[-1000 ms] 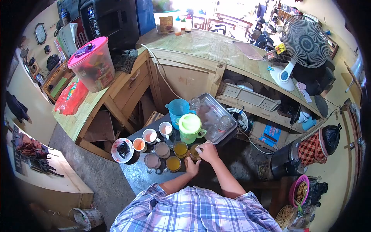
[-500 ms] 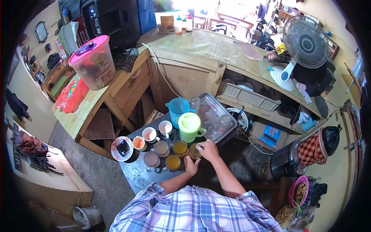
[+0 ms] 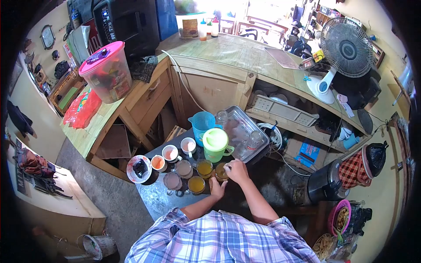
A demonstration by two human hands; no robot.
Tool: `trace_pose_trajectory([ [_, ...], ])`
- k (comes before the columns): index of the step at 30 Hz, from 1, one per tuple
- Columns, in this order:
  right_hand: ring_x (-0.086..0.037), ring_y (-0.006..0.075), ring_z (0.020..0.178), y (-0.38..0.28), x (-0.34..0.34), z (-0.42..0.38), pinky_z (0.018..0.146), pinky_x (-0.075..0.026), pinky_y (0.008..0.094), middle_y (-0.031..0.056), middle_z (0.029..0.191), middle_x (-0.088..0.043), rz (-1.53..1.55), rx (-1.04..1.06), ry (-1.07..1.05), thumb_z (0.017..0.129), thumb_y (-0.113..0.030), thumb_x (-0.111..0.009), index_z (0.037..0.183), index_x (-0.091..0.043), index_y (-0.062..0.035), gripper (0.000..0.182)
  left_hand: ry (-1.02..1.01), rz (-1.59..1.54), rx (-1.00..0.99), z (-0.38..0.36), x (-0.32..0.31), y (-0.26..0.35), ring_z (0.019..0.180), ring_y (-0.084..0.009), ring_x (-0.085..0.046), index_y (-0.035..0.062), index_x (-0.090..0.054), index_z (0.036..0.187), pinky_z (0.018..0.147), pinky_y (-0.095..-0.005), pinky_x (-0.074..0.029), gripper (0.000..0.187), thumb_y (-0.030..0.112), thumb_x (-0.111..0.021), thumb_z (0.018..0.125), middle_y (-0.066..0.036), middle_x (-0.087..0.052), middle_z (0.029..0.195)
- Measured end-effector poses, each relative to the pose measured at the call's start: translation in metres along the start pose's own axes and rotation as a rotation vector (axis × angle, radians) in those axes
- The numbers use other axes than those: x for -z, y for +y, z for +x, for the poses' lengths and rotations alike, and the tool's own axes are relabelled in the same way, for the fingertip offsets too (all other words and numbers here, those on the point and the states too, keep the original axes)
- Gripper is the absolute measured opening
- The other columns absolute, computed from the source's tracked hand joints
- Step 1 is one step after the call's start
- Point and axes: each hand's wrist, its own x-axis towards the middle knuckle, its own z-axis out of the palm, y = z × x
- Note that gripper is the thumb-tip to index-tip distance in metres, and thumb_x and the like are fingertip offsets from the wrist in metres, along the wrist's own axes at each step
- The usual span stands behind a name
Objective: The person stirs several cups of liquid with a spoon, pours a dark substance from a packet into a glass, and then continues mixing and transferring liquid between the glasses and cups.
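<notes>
On the low dark table, my left hand (image 3: 216, 187) has its fingers against the side of a glass mug (image 3: 220, 172) of yellow-brown drink. Over this mug's rim my right hand (image 3: 238, 171) is closed in a pinch on a thin spoon-like handle (image 3: 227, 168); its lower end is hidden. Just left stand two glass mugs of yellow drink, one behind (image 3: 204, 167) and one in front (image 3: 196, 184). Two glass mugs of greyish-pink drink (image 3: 183, 168) are farther left. A lidded green pitcher (image 3: 215, 144) stands behind my hands.
White cups (image 3: 169, 152), an orange-filled cup (image 3: 158, 162) and a bowl with a black bag (image 3: 139, 168) line the table's left. A blue jug (image 3: 203, 125) and a metal tray (image 3: 239, 127) with glassware are behind. A wooden counter (image 3: 219, 52) carries a fan (image 3: 347, 50).
My right hand has shifted very slightly over the mug, and the handle in it sits at a slightly different angle. My left hand stays against the mug.
</notes>
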Motion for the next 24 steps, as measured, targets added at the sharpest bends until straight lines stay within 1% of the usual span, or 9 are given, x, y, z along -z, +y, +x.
trace_pose_trajectory([
  [1,-0.061,0.0300,0.081,0.000,0.001,0.000,0.072,-0.049,0.0414,0.0109,0.079,-0.066,-0.001,-0.002,0.002,0.072,-0.015,-0.067,0.075,-0.071,-0.0074,0.009,0.017,0.013,-0.006,0.000,-0.001,0.000,0.110,-0.0415,-0.045,-0.0055,-0.035,0.121,0.095,-0.0451,-0.036,0.067,0.024,-0.074,0.076,-0.026,-0.047,0.114],
  [3,-0.062,0.0297,0.080,-0.003,0.003,0.002,0.073,-0.049,0.0411,0.0106,0.078,-0.066,-0.022,0.023,0.186,0.073,-0.015,-0.066,0.076,-0.072,-0.0080,0.009,0.010,0.009,0.003,0.000,0.000,0.000,0.110,-0.0416,-0.045,-0.0054,-0.036,0.119,0.094,-0.0453,-0.037,0.065,0.024,-0.074,0.076,-0.026,-0.047,0.113],
  [6,-0.062,0.0299,0.080,-0.009,0.005,-0.001,0.074,-0.049,0.0410,0.0109,0.076,-0.066,-0.143,-0.053,0.004,0.074,-0.015,-0.065,0.078,-0.072,-0.0083,0.010,0.009,0.010,0.019,-0.001,0.001,0.002,0.109,-0.0417,-0.045,-0.0053,-0.037,0.118,0.093,-0.0454,-0.037,0.063,0.024,-0.074,0.076,-0.026,-0.047,0.112],
  [9,-0.062,0.0302,0.080,-0.008,-0.001,-0.001,0.074,-0.049,0.0415,0.0111,0.077,-0.066,0.022,0.010,0.038,0.076,-0.015,-0.065,0.079,-0.072,-0.0083,0.010,0.001,0.010,0.018,-0.001,0.002,0.003,0.109,-0.0417,-0.045,-0.0053,-0.037,0.118,0.094,-0.0452,-0.037,0.064,0.024,-0.074,0.076,-0.026,-0.047,0.114],
  [13,-0.062,0.0307,0.081,-0.011,0.003,0.000,0.074,-0.049,0.0421,0.0111,0.078,-0.067,-0.110,-0.028,0.087,0.077,-0.016,-0.065,0.079,-0.072,-0.0086,0.011,-0.006,-0.022,0.017,0.001,0.002,0.001,0.110,-0.0415,-0.045,-0.0050,-0.036,0.120,0.095,-0.0450,-0.036,0.065,0.023,-0.074,0.076,-0.026,-0.047,0.115],
  [15,-0.061,0.0309,0.081,-0.010,0.004,0.000,0.075,-0.049,0.0422,0.0110,0.078,-0.067,-0.138,-0.079,-0.086,0.077,-0.016,-0.065,0.080,-0.072,-0.0089,0.011,0.008,-0.036,-0.001,0.001,0.000,-0.001,0.111,-0.0414,-0.045,-0.0050,-0.036,0.121,0.096,-0.0448,-0.036,0.066,0.023,-0.074,0.075,-0.026,-0.047,0.115],
  [18,-0.061,0.0311,0.081,-0.013,0.005,0.000,0.075,-0.049,0.0425,0.0111,0.078,-0.067,-0.025,-0.046,0.062,0.076,-0.016,-0.065,0.080,-0.072,-0.0090,0.011,0.016,-0.046,-0.019,0.001,-0.002,-0.005,0.111,-0.0412,-0.045,-0.0048,-0.036,0.121,0.096,-0.0444,-0.036,0.065,0.022,-0.074,0.075,-0.026,-0.047,0.115],
  [22,-0.061,0.0313,0.081,-0.008,-0.003,-0.002,0.075,-0.049,0.0426,0.0114,0.077,-0.067,-0.154,-0.068,-0.002,0.075,-0.017,-0.066,0.079,-0.072,-0.0086,0.011,0.028,-0.021,-0.018,0.001,-0.002,-0.004,0.111,-0.0409,-0.044,-0.0040,-0.037,0.118,0.095,-0.0444,-0.036,0.063,0.022,-0.075,0.075,-0.026,-0.047,0.114],
  [24,-0.062,0.0305,0.081,-0.007,-0.006,-0.002,0.075,-0.049,0.0422,0.0108,0.077,-0.067,0.023,-0.063,0.017,0.074,-0.019,-0.067,0.079,-0.072,-0.0091,0.012,0.022,-0.019,-0.020,0.001,-0.003,-0.006,0.111,-0.0409,-0.044,-0.0039,-0.037,0.118,0.095,-0.0444,-0.036,0.063,0.022,-0.075,0.075,-0.026,-0.047,0.114],
])
